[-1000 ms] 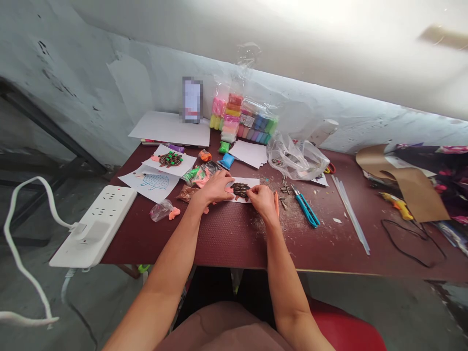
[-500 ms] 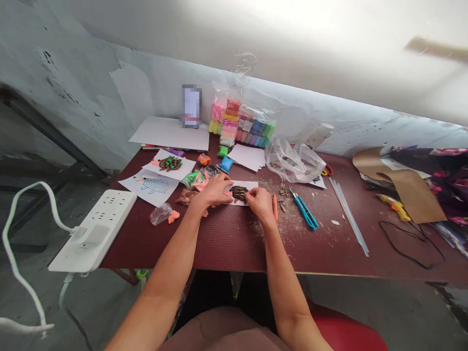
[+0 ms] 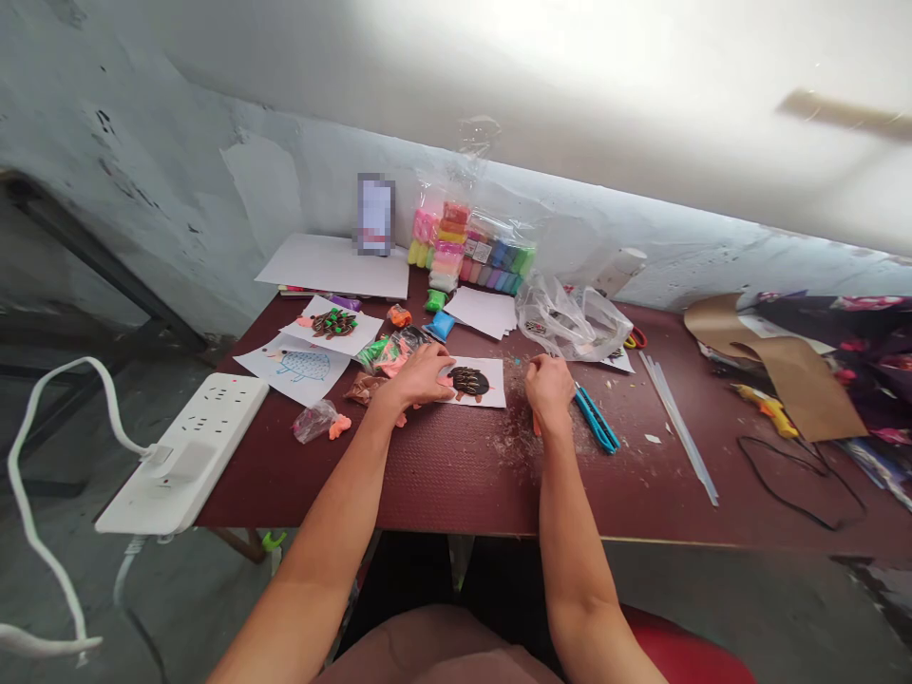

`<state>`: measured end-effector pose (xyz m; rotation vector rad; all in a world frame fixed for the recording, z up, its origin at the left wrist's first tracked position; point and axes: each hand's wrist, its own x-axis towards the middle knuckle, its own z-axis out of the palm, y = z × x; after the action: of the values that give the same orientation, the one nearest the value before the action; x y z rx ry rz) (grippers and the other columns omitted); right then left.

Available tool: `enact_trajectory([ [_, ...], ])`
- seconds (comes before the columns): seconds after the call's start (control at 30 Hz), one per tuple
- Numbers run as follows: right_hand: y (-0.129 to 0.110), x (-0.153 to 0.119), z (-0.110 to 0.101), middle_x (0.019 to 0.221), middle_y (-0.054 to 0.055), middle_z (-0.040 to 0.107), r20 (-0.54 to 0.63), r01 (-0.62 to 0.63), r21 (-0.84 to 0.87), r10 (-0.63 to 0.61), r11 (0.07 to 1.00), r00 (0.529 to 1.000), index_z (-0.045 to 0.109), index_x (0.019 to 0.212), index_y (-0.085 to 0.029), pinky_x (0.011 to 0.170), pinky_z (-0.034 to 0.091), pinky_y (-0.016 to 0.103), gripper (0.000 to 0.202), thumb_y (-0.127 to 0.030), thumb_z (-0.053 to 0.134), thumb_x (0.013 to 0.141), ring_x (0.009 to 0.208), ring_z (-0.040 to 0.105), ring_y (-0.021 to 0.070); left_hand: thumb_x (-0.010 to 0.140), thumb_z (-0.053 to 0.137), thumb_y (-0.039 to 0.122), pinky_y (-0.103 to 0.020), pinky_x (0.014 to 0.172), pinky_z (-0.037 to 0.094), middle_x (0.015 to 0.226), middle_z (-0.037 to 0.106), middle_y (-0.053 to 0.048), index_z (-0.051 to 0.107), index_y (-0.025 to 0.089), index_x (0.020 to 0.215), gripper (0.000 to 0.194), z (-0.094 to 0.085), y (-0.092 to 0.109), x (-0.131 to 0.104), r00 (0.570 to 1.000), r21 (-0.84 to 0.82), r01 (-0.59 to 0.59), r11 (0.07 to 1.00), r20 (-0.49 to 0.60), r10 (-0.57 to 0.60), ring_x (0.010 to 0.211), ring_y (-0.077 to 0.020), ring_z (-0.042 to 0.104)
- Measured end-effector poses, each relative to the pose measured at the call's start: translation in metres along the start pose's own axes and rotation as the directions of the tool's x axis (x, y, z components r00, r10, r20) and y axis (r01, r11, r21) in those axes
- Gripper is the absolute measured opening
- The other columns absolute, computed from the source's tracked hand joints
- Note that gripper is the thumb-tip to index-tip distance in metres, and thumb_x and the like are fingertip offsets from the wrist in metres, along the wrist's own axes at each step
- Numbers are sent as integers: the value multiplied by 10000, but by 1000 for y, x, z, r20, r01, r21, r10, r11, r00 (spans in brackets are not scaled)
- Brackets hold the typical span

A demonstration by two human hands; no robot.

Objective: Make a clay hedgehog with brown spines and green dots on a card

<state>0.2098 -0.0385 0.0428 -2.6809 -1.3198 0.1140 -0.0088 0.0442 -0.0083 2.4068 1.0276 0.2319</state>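
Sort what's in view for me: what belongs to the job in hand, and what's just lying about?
Likely in the job:
white card at the left hand
dark figure on the card
blue tool beside the right hand

Probably just lying about:
power strip
yellow glue gun
brown paper

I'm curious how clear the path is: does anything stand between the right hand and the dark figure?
Nothing visible blocks it: between the right hand and the dark figure are only the white card's margin and tabletop with small bits.
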Motion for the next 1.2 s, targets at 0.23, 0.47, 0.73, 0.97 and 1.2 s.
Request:
enact_trajectory([
  [0.23, 19, 18, 11, 1344, 274, 663, 29, -32, -127, 36, 991, 999, 734, 1323, -95, 932, 502, 388, 445, -134, 417, 1014, 1235, 645, 349, 754, 726, 326, -437, 1141, 450, 1329, 610, -88, 710, 247, 1270, 522, 1, -1, 0, 1000, -12, -15, 1000, -16, 15, 1309, -334, 546],
  [0.47, 22, 26, 15, 1256, 230, 747, 19, -58, -96, 60, 994, 998, 771, 1273, -140, 892, 497, 343, 408, -165, 452, 1019, 1157, 706, 303, 766, 733, 343, -421, 1143, 441, 1369, 585, -118, 707, 195, 1302, 557, 0, 1, 0, 1000, 8, 9, 1000, 8, -9, 1307, -346, 535],
  [0.73, 23, 29, 15, 1261, 236, 751, 33, -73, -70, 75, 995, 997, 758, 1280, -126, 898, 509, 349, 363, -264, 519, 1045, 1187, 712, 319, 770, 731, 350, -423, 1144, 442, 1365, 589, -102, 707, 222, 1279, 526, 0, 0, 0, 1000, 4, 3, 1000, 7, -3, 1306, -337, 539],
  [0.97, 24, 37, 18, 1285, 268, 720, 11, -19, -90, 21, 996, 1000, 733, 1277, -64, 907, 479, 346, 403, -177, 412, 1062, 1210, 687, 327, 780, 729, 350, -430, 1173, 420, 1409, 578, -121, 695, 189, 1304, 550, -2, 2, -1, 1000, 1, 14, 1000, 27, -14, 1339, -342, 526],
  [1.2, 18, 30, 21, 1071, 181, 776, -79, 83, 161, -71, 983, 994, 733, 1176, -119, 871, 464, 339, 318, -206, 470, 1022, 991, 709, 272, 785, 727, 372, -413, 1171, 419, 1411, 571, -123, 693, 180, 1319, 568, -4, 3, -2, 999, -2, 33, 999, 33, -33, 1337, -337, 526],
])
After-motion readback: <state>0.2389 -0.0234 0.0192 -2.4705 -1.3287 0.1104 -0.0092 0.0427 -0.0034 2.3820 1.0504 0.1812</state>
